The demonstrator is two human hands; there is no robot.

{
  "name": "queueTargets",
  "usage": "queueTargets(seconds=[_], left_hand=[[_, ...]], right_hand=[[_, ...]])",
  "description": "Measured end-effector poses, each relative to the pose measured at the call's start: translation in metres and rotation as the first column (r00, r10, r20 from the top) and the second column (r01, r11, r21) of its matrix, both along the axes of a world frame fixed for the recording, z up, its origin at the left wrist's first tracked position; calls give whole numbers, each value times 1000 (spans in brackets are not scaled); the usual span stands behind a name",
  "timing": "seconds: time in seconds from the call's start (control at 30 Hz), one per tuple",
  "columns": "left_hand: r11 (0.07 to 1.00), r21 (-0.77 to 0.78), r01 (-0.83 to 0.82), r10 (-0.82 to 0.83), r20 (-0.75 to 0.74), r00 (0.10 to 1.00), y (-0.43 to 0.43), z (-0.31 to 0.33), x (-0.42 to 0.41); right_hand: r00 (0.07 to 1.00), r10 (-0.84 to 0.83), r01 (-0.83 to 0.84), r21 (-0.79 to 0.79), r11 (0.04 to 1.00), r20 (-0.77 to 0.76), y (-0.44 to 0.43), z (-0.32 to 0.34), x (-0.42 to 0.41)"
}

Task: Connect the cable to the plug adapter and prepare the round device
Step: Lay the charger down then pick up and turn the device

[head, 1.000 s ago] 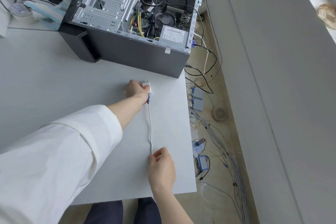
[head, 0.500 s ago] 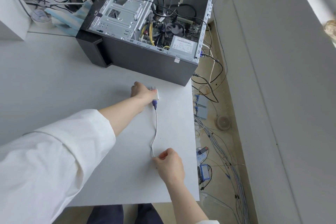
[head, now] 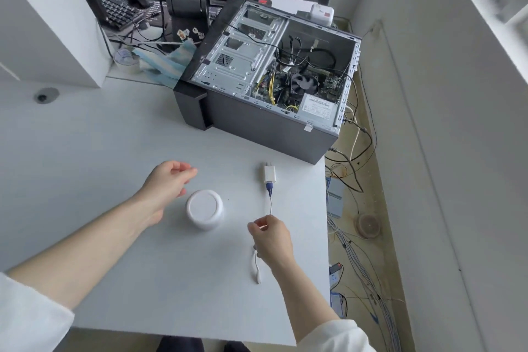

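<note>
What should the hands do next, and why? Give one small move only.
Probably bring the left hand down onto the round device to steady it. The cable already sits in the plug adapter, the right hand pinches the cable, and its free end lies loose on the table.

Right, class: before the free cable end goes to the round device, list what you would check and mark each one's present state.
1. Purple connector seated in white plug adapter: ok.
2. Right hand pinching thin white cable: ok.
3. Cable's free end lying loose on the grey table: ok.
4. White round device upright, within reach: ok.
5. Left hand empty, not touching the device: ok.
6. Port on the device facing the cable: cannot tell.
</note>
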State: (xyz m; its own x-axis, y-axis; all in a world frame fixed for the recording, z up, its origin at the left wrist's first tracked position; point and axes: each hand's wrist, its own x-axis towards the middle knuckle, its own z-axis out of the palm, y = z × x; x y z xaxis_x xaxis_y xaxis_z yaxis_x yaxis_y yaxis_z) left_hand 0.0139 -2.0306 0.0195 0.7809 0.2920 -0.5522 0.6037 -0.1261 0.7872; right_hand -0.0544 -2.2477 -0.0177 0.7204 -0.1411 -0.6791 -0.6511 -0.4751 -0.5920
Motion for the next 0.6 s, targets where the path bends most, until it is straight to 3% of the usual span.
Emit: queueTargets(seconds=[0.23,0.6], left_hand=[[980,-181,-86,58,-156,986,16,-13,-43],[890,-427,-163,8,-344,939,12,-23,-49]], right_hand=[[992,-110,121,244,962,-59,35,7,26],[943,-84,214,393,894,-322,58,17,44]])
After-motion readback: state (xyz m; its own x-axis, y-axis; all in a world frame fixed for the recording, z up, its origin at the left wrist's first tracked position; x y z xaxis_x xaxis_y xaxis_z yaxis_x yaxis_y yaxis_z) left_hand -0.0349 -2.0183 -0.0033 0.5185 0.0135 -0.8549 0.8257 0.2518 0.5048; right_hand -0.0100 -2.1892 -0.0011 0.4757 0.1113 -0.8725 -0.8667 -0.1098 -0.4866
